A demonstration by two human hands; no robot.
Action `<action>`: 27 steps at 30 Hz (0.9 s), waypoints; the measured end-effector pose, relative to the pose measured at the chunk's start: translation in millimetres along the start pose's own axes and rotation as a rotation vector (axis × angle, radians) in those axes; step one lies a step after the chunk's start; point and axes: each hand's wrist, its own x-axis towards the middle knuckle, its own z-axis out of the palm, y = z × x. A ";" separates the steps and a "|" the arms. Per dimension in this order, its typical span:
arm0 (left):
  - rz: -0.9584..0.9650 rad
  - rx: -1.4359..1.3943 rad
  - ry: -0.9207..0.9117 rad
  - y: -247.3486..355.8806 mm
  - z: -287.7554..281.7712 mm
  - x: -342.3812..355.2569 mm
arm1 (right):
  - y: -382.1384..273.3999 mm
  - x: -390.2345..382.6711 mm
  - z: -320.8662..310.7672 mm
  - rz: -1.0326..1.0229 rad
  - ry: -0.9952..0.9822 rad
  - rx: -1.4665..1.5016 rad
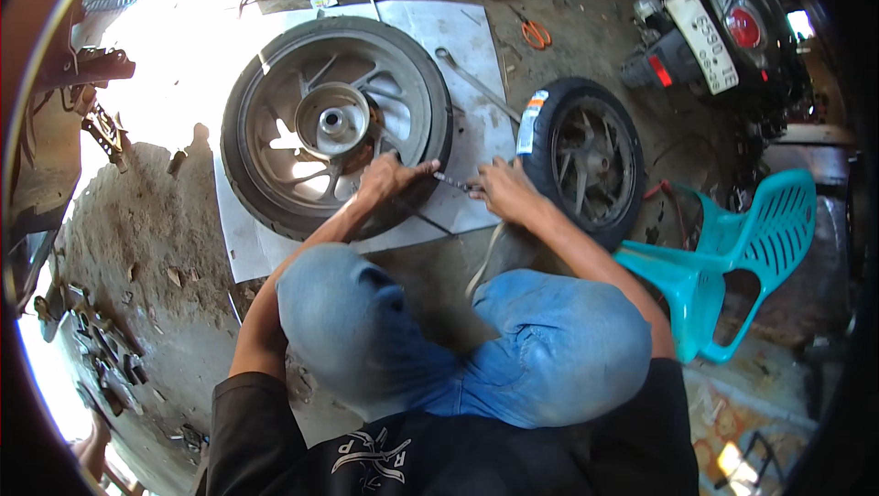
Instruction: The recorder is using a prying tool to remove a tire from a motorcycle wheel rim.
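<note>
A large motorcycle wheel (pixel 331 121) lies flat before me, its black tire (pixel 240 144) around a grey spoked rim. My left hand (pixel 389 177) is at the tire's near right side, fingers curled over its inner edge and thumb stretched to the right. In my right hand (pixel 506 190) is a thin metal tire lever (pixel 455 184), its free end pointing left toward the tire. A second dark bar (pixel 426 219) sticks out from the tire's near side below my left wrist. Just right of my right hand, a smaller wheel with a labelled tire (pixel 595 162) leans upright.
Under the large wheel is a white sheet (pixel 240 253), with a long metal bar (pixel 476 82) on it. Orange-handled scissors (pixel 534 34) lie beyond. A turquoise plastic chair (pixel 732 258) and a parked motorcycle (pixel 723 38) stand right. Metal parts (pixel 105 350) litter the left floor.
</note>
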 end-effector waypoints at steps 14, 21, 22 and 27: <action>0.003 -0.051 0.025 -15.7 -3.7 -10.8 | -82.5 52.9 -25.1 -0.026 -0.297 -0.519; 0.040 -0.024 0.056 8.2 -4.6 -25.9 | -60.7 6.3 43.3 0.017 -0.189 0.166; 0.029 -0.038 0.009 20.8 -8.5 -28.6 | -46.8 6.2 76.5 -0.025 -0.157 0.161; -0.004 0.003 0.082 11.2 -7.2 -33.8 | -54.7 29.5 95.9 -0.077 -0.383 0.368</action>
